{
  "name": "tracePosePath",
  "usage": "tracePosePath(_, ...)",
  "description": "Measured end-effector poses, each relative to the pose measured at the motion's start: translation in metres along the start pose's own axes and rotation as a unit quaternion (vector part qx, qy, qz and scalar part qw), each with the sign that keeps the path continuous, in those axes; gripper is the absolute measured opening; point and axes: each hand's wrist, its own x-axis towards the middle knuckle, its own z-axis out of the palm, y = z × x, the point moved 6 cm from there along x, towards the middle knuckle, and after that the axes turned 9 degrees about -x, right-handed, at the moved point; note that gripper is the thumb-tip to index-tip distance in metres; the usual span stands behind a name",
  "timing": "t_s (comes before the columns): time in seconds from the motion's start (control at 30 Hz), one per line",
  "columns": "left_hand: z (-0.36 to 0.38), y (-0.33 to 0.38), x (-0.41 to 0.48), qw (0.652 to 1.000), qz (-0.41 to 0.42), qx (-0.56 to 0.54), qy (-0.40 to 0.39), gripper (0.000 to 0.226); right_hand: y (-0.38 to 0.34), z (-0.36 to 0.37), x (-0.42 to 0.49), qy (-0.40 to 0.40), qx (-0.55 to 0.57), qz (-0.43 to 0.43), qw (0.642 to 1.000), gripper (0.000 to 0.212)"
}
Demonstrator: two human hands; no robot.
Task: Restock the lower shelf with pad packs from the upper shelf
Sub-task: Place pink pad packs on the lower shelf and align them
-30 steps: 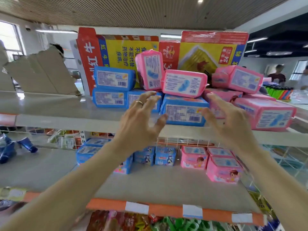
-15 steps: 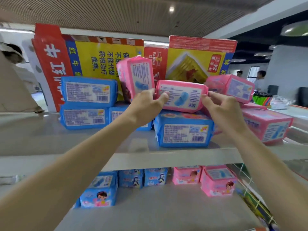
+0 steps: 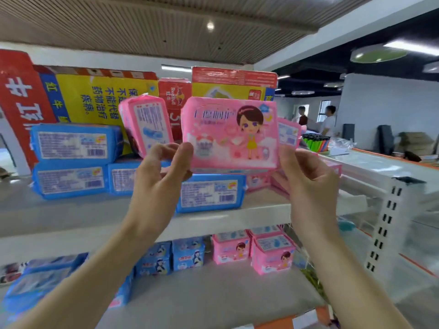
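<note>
While it hangs above the upper shelf (image 3: 261, 212), the pink pad pack (image 3: 229, 132) is pinched at its lower corners, the left hand (image 3: 158, 179) gripping from 8 o'clock and the right hand (image 3: 308, 181) from 4 o'clock.

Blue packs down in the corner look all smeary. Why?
Head view: the blue packs at the lower left edge are blurred, likely camera motion; head view: the pink pack between left hand and right hand looks sharper, its cartoon girl clear.
</note>
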Motion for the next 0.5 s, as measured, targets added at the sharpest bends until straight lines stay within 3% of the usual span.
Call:
tracePosePath(0.17, 0.028, -0.005, -0.061, 0.998, -0.05, 0.015, 0.046, 0.038, -0.001, -0.049, -0.036, -0.063, -0.008, 0.012, 0.998, 0.036)
tracePosePath(0.27, 0.048, -0.006, -0.098, 0.997, -0.061, 0.021, 0.031, 0.02, 0.009, -0.078, -0.054, -0.088, -0.02, 0.049, 0.995, 0.05)
tracePosePath(0.33, 0.064, 0.0, -0.12, 0.997, -0.064, 0.026, 0.026, 0.024, 0.018, -0.095, -0.062, -0.111, -0.015, 0.075, 0.991, 0.057)
tracePosePath(0.5, 0.103, 0.021, -0.145, 0.997, -0.038, 0.06, 0.035, 0.025, 0.01, -0.138, -0.071, -0.148, -0.003, 0.082, 0.985, 0.037)
